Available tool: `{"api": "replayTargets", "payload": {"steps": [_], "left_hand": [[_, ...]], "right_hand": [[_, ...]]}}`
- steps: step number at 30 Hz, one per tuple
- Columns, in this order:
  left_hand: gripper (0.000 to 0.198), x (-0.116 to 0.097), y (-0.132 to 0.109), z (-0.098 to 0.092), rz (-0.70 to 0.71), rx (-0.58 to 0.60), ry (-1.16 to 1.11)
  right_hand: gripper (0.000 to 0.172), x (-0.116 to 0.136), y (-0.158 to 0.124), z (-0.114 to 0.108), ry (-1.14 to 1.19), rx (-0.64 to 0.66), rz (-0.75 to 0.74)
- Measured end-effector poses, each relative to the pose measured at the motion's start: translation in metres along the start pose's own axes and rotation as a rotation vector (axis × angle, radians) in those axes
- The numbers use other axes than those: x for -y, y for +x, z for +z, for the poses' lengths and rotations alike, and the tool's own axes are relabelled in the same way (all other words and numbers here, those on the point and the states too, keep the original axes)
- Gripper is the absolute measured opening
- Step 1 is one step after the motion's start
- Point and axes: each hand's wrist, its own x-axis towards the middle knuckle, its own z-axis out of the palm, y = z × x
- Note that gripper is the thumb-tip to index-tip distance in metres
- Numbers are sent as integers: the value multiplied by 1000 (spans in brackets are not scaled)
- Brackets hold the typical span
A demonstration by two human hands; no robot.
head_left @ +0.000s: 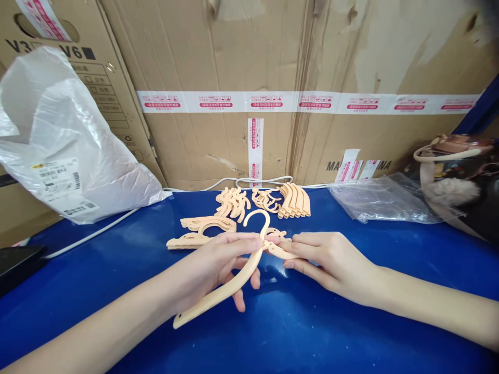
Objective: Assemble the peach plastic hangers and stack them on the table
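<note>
One blue table (292, 332), one white bag (78, 135); half-open left hand (212, 262) pinches one hanger (233, 285) below its one hook (267, 223), right hand (339, 265) closed on its shorter arm (281, 253).

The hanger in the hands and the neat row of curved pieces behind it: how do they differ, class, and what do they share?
The hanger is held by the left hand and right hand; the row of curved pieces rests on the blue table. The hanger has a hook on top; the row shows none. The hanger's two sides spread apart; the row's pieces lie close together. Both share a pale cream colour.
</note>
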Motion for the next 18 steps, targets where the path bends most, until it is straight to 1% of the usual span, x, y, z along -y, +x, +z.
{"api": "replayTargets", "payload": {"steps": [3, 7, 11, 14, 18], "left_hand": [[24, 1, 1, -2, -2, 28, -10], [28, 3, 2, -3, -21, 35, 11], [26, 4, 3, -4, -8, 20, 47], [24, 3, 3, -4, 31, 9, 107], [28, 2, 2, -2, 71, -52, 167]], "right_hand": [[33, -1, 0, 0, 13, 14, 2], [34, -3, 0, 2, 6, 35, -3], [36, -3, 0, 5, -32, 53, -20], [33, -1, 0, 5, 9, 58, -10], [34, 4, 0, 4, 11, 99, 13]]}}
